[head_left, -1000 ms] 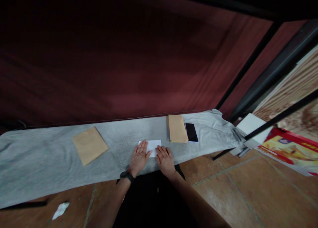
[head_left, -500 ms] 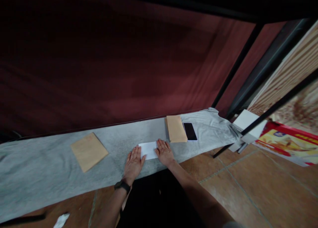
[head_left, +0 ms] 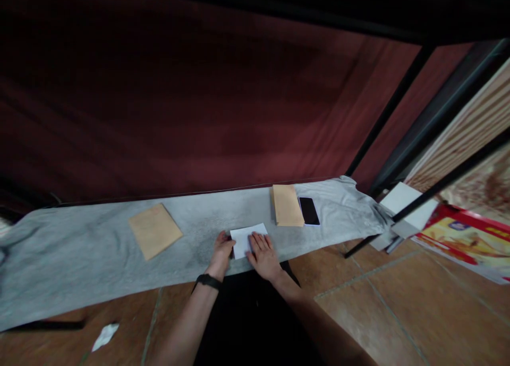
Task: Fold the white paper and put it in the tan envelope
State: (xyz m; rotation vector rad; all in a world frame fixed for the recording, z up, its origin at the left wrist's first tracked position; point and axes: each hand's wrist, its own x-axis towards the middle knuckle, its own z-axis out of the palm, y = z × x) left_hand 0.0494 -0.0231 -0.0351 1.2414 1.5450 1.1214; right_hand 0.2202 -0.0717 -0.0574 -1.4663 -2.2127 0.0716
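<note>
A folded white paper (head_left: 247, 237) lies near the front edge of a long surface covered with grey cloth (head_left: 79, 249). My left hand (head_left: 221, 250), with a black band on the wrist, grips the paper's left edge with curled fingers. My right hand (head_left: 263, 254) lies flat on the paper's right part, fingers stretched out. A brown envelope (head_left: 155, 230) lies to the left of my hands. Another brown envelope (head_left: 287, 205) lies to the right, with a black phone (head_left: 309, 211) beside it.
A dark red curtain hangs behind the surface. Black metal bars (head_left: 418, 201) cross at the right, near white sheets (head_left: 404, 198) and a red and yellow printed board (head_left: 466, 238). A crumpled white scrap (head_left: 104, 335) lies on the brown tiled floor.
My left hand has gone from lying flat beside the paper to curling on its left edge. My right hand has slid further onto the paper, which now lies slightly turned.
</note>
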